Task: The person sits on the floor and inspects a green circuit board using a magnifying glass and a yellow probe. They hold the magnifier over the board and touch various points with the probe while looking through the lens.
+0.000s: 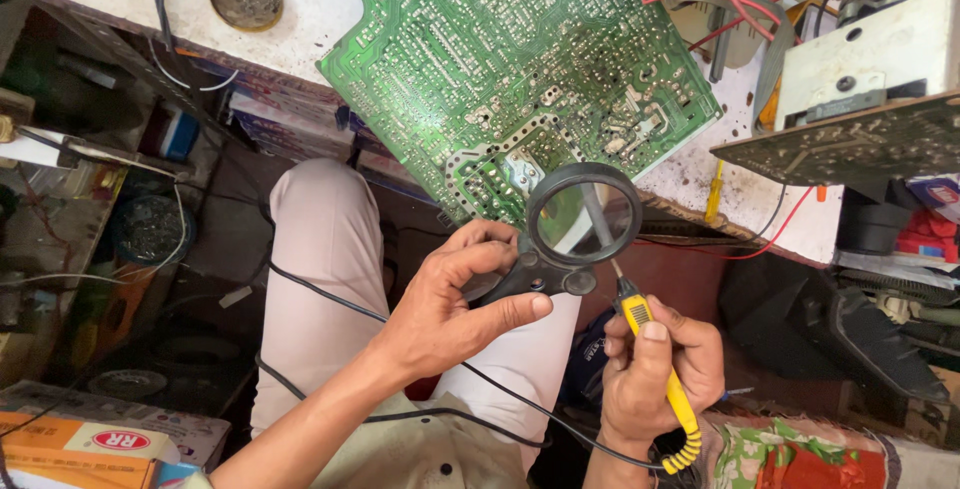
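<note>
Pinching the black handle of a magnifying glass, my left hand has its grip closed around it, thumb along the underside. My right hand is closed tight on a yellow soldering iron, whose tip rises behind the lens. Both meet at the near corner of the green circuit board, which overhangs the desk edge above my lap. Open room lies below that edge; a second board crowds the right side.

Circuit board and magnifier crowd the bench edge
</note>
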`<state>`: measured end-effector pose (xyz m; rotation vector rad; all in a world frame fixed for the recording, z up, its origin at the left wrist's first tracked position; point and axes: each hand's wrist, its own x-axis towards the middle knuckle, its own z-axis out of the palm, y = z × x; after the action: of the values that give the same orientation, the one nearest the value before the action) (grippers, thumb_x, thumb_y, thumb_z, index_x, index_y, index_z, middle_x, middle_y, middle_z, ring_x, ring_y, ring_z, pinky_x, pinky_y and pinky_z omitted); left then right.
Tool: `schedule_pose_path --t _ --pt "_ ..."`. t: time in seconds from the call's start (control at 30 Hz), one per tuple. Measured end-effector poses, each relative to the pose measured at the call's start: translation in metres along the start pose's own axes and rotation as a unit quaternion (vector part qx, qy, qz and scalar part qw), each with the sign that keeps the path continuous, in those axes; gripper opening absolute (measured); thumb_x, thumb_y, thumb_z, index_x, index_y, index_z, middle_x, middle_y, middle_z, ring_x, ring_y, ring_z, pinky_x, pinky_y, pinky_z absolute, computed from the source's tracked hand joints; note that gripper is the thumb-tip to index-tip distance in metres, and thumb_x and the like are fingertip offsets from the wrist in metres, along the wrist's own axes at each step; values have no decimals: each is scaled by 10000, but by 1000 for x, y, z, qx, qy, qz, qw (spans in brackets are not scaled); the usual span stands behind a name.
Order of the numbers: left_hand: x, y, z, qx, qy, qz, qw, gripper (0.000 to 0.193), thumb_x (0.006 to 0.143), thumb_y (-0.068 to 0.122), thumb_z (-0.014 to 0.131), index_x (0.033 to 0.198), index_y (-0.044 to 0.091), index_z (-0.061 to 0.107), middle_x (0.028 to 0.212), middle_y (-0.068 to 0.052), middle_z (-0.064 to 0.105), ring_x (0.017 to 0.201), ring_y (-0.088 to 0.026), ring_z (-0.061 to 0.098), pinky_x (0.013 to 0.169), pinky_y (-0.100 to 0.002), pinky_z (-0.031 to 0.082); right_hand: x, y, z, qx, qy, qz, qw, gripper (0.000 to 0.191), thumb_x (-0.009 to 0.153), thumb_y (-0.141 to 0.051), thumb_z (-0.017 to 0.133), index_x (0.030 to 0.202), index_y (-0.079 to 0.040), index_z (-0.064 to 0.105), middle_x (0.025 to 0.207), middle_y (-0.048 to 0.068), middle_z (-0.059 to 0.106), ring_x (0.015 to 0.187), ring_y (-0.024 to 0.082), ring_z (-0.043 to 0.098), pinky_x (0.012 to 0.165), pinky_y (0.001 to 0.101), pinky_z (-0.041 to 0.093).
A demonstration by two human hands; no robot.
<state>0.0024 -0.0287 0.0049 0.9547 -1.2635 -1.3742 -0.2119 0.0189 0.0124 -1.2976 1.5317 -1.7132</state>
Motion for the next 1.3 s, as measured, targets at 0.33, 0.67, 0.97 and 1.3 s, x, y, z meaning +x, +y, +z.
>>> schedule_pose_path --t 0.33,0.67,0.97,1.3 --pt "0 2 0 -16 -4 -5 1000 350 826 319 848 962 20 727 1120 -83 640 1012 -175 630 866 -299 508 0 2 4 -19 -19 -1 1000 128 999 -55 579 1066 50 610 783 170 663 566 132 551 517 212 430" --pt "0 1 0 -8 -3 0 1000 355 828 322 848 956 17 718 1115 -81 643 1012 -175 629 868 -300 507 0 3 4 -6 -16 5 1000 130 998 -62 581 1066 45 606 778 174 664 556 137 545 511 215 432" --pt "1 2 0 -11 -6 -12 1000 362 816 323 848 949 14 715 1109 -84 643 1002 -180 633 859 -302 508 0 4 3 -2 -6 9 1000 137 994 -73 585 1062 46 597 770 174 655 561 150 552 514 227 440" --pt "1 5 2 -17 -3 -6 1000 348 827 316 847 953 16 721 1090 -85 640 1005 -182 625 871 -305 507 1 1 1 6 4 -12 1000 111 1006 -60 585 1049 42 582 837 184 659 622 179 598 531 247 464"
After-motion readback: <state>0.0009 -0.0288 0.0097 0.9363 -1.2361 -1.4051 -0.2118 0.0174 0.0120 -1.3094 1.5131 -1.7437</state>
